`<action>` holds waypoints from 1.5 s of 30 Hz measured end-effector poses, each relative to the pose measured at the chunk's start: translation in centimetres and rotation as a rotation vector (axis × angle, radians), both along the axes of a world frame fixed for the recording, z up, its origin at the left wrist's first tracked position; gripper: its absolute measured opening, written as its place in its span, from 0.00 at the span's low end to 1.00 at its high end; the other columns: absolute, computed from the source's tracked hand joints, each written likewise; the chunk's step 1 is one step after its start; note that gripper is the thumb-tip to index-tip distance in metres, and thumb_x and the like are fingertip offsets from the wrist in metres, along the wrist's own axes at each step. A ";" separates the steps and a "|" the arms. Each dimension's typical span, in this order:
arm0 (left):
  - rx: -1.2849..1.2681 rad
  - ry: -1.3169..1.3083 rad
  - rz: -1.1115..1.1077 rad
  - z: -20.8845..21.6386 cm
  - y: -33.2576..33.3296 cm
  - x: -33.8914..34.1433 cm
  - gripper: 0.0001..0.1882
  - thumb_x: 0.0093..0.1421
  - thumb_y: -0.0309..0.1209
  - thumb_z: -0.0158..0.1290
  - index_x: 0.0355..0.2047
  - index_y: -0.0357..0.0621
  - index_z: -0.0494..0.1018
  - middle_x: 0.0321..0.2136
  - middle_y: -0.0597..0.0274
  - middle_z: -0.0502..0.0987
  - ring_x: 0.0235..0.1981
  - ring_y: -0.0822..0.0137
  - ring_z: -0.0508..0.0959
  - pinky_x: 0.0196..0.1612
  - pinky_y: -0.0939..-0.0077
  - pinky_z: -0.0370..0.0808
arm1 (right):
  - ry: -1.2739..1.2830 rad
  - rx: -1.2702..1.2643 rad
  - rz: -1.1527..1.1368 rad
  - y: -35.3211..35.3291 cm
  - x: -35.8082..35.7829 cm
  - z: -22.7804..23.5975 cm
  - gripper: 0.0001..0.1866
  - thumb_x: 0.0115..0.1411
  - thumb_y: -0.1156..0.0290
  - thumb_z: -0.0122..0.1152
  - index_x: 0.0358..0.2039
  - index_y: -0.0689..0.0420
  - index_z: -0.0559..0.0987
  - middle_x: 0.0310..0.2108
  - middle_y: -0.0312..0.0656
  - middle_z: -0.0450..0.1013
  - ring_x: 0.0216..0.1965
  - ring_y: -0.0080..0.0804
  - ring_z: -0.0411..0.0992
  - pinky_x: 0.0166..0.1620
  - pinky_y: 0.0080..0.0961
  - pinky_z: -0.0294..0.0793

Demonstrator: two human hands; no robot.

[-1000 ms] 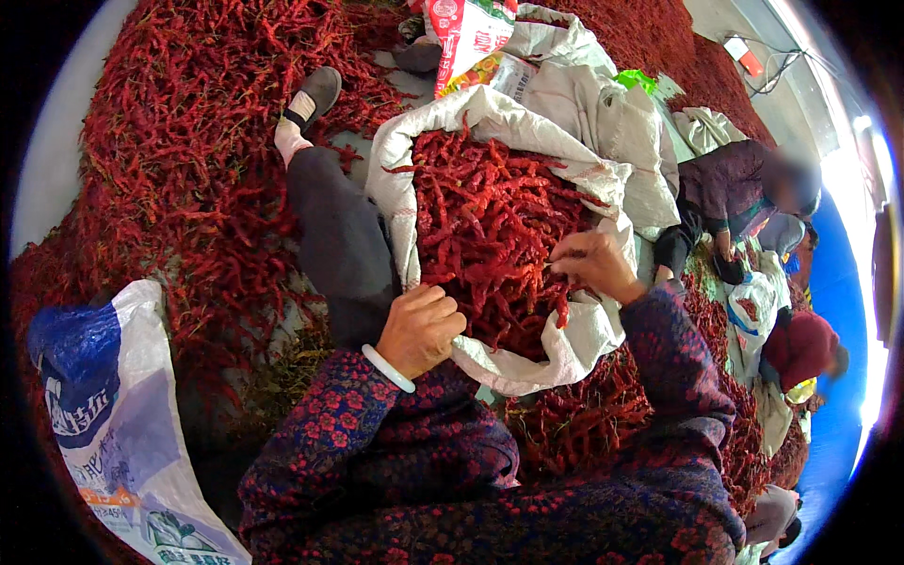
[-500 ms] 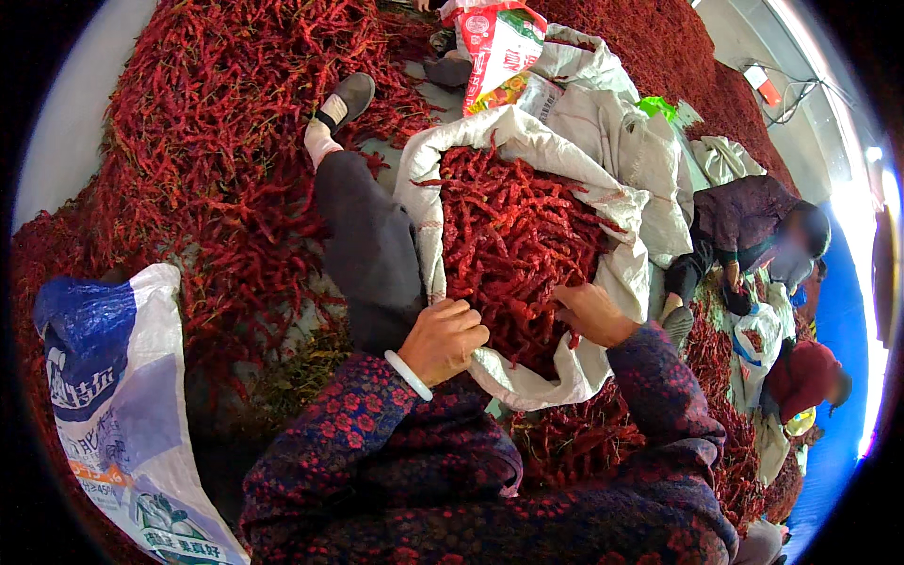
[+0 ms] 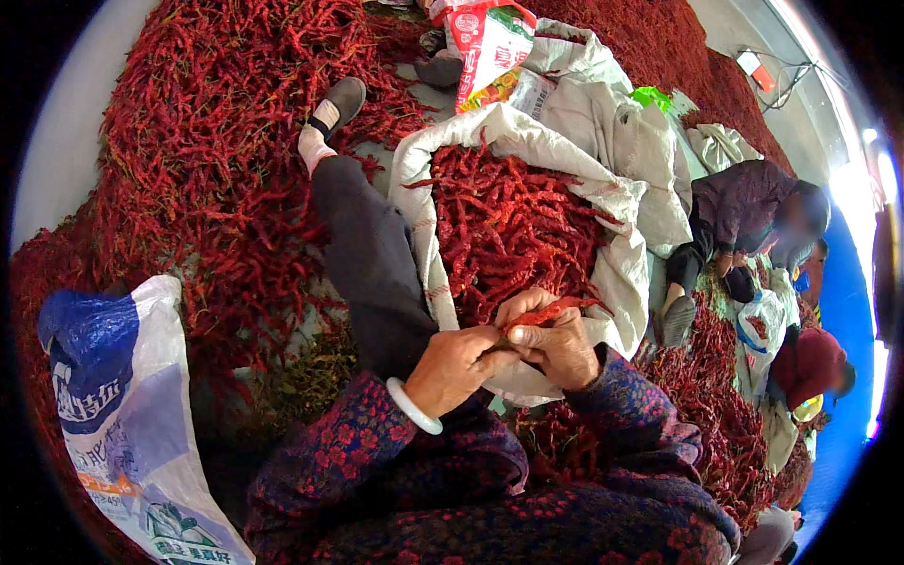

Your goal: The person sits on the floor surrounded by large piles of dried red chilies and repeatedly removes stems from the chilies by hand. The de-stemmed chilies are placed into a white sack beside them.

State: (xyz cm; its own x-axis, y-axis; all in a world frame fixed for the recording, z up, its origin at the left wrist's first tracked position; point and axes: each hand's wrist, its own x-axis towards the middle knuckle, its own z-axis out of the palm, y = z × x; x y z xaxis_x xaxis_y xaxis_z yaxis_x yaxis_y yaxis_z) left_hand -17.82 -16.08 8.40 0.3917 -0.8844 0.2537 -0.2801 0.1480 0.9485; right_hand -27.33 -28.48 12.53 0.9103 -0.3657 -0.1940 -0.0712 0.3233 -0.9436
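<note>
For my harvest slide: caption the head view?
Both hands grip one dried red chili pepper over an open white woven sack.

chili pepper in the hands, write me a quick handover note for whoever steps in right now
Left hand: pinches the stem end of one red chili pepper, white bangle on the wrist.
Right hand: holds the same pepper, fingers closed on it.
Things: open white sack full of red peppers sits right in front; loose peppers heaped on the floor all around; blue and white bag at the left.
Done: sack is well filled.
Left: the pepper in hand is not yet put down; big heap remains.
</note>
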 end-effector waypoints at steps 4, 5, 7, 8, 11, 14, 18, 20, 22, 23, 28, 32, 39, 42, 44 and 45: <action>0.065 -0.053 0.077 0.6 2.1 -0.6 0.06 0.51 0.29 0.48 0.23 0.38 0.67 0.15 0.52 0.69 0.17 0.57 0.73 0.19 0.69 0.67 | -0.028 -0.045 -0.010 1.6 -0.3 -0.2 0.07 0.49 0.78 0.58 0.29 0.61 0.70 0.24 0.35 0.70 0.18 0.15 0.62 0.18 0.12 0.58; 0.029 -0.163 0.066 0.1 2.3 -0.7 0.05 0.52 0.28 0.48 0.24 0.39 0.68 0.15 0.53 0.70 0.17 0.59 0.73 0.19 0.71 0.68 | -0.004 -0.038 0.019 1.7 -0.5 -0.3 0.07 0.48 0.78 0.58 0.28 0.61 0.71 0.23 0.36 0.70 0.18 0.16 0.62 0.18 0.12 0.58; -0.049 -0.379 0.041 -0.3 3.0 -0.6 0.05 0.54 0.28 0.47 0.27 0.40 0.70 0.16 0.56 0.72 0.16 0.62 0.74 0.19 0.75 0.70 | 0.048 -0.027 0.073 1.8 -1.1 -0.2 0.06 0.48 0.78 0.58 0.27 0.61 0.71 0.23 0.36 0.70 0.18 0.17 0.63 0.18 0.13 0.59; -0.102 -0.531 -0.039 -0.3 3.3 -0.3 0.03 0.51 0.27 0.49 0.25 0.42 0.70 0.14 0.58 0.70 0.16 0.60 0.73 0.18 0.73 0.70 | 0.107 0.018 0.129 1.7 -1.3 0.1 0.06 0.46 0.77 0.60 0.24 0.61 0.72 0.20 0.37 0.69 0.16 0.19 0.64 0.17 0.14 0.60; -0.092 -0.656 -0.212 1.3 4.6 -0.2 0.03 0.47 0.27 0.50 0.24 0.42 0.69 0.12 0.61 0.68 0.14 0.63 0.72 0.17 0.72 0.69 | 0.264 0.370 0.339 1.4 -1.6 0.0 0.08 0.43 0.75 0.63 0.23 0.60 0.72 0.18 0.38 0.69 0.15 0.20 0.64 0.17 0.14 0.61; -0.186 -0.564 -0.317 1.4 5.5 -0.7 0.03 0.47 0.26 0.51 0.24 0.42 0.69 0.10 0.61 0.67 0.12 0.64 0.71 0.15 0.72 0.67 | 0.313 0.446 0.473 2.2 -1.7 0.0 0.09 0.42 0.74 0.64 0.23 0.61 0.72 0.15 0.38 0.68 0.11 0.19 0.62 0.14 0.12 0.57; -0.218 -0.451 -0.458 2.8 6.8 -0.8 0.02 0.47 0.26 0.50 0.22 0.42 0.68 0.10 0.62 0.65 0.12 0.64 0.70 0.14 0.73 0.65 | 0.322 0.649 0.676 3.2 -1.8 -0.7 0.11 0.42 0.73 0.64 0.24 0.61 0.71 0.15 0.38 0.67 0.11 0.17 0.60 0.11 0.11 0.52; -0.188 -0.418 -0.519 3.3 7.3 -0.6 0.02 0.47 0.26 0.50 0.22 0.43 0.69 0.10 0.63 0.66 0.12 0.64 0.70 0.14 0.73 0.66 | 0.308 0.683 0.675 4.0 -1.8 0.1 0.11 0.43 0.73 0.64 0.24 0.61 0.71 0.16 0.38 0.67 0.11 0.16 0.60 0.11 0.11 0.51; -0.280 -0.351 -0.414 3.1 7.6 0.1 0.02 0.47 0.26 0.51 0.22 0.43 0.70 0.11 0.62 0.67 0.13 0.64 0.70 0.15 0.73 0.66 | 0.266 0.671 0.564 4.7 -1.4 0.8 0.11 0.45 0.72 0.63 0.25 0.60 0.70 0.16 0.37 0.66 0.11 0.15 0.58 0.12 0.11 0.51; -0.326 -0.318 -0.362 3.1 7.7 0.5 0.02 0.47 0.27 0.51 0.22 0.44 0.70 0.12 0.62 0.67 0.13 0.64 0.70 0.15 0.73 0.66 | 0.225 0.650 0.479 5.2 -1.1 1.0 0.11 0.46 0.71 0.62 0.26 0.60 0.70 0.17 0.36 0.65 0.11 0.15 0.57 0.12 0.11 0.51; -0.075 0.006 0.056 3.4 9.0 2.4 0.14 0.46 0.21 0.55 0.35 0.39 0.70 0.23 0.61 0.70 0.19 0.74 0.70 0.23 0.81 0.68 | 0.021 0.897 0.071 7.3 0.7 -1.1 0.06 0.54 0.70 0.53 0.29 0.56 0.68 0.24 0.32 0.63 0.20 0.13 0.56 0.20 0.07 0.54; -0.216 0.314 0.131 2.6 9.1 1.4 0.14 0.51 0.20 0.50 0.40 0.35 0.68 0.30 0.58 0.73 0.21 0.75 0.71 0.24 0.84 0.70 | 0.047 1.026 -0.021 9.1 1.1 -2.0 0.06 0.54 0.72 0.53 0.32 0.58 0.68 0.22 0.30 0.61 0.20 0.11 0.56 0.21 0.05 0.54; -0.322 0.510 0.123 1.5 8.9 1.3 0.11 0.59 0.25 0.39 0.37 0.29 0.68 0.23 0.52 0.72 0.13 0.73 0.68 0.15 0.84 0.65 | -0.151 1.109 0.090 10.6 1.7 -3.8 0.06 0.57 0.71 0.49 0.33 0.59 0.68 0.23 0.29 0.63 0.19 0.10 0.57 0.21 0.04 0.57; -0.189 0.662 0.154 1.7 9.1 1.4 0.11 0.58 0.27 0.42 0.34 0.30 0.69 0.16 0.61 0.69 0.10 0.79 0.61 0.12 0.88 0.56 | 0.033 1.150 -0.034 10.8 1.7 -4.0 0.07 0.57 0.69 0.48 0.33 0.59 0.69 0.22 0.29 0.63 0.18 0.10 0.56 0.20 0.05 0.58; -0.088 0.762 0.075 2.0 9.2 1.3 0.10 0.57 0.27 0.43 0.32 0.30 0.70 0.16 0.62 0.68 0.11 0.81 0.60 0.12 0.89 0.54 | 0.003 1.140 0.007 10.7 1.4 -4.6 0.08 0.57 0.68 0.49 0.32 0.60 0.69 0.21 0.30 0.63 0.17 0.11 0.56 0.17 0.06 0.56; -0.033 0.804 0.046 2.3 9.3 1.3 0.10 0.57 0.27 0.44 0.31 0.30 0.71 0.16 0.63 0.68 0.11 0.81 0.60 0.12 0.90 0.52 | 0.029 1.024 0.067 10.5 1.4 -4.5 0.08 0.57 0.69 0.49 0.32 0.60 0.69 0.21 0.30 0.63 0.16 0.12 0.55 0.16 0.06 0.55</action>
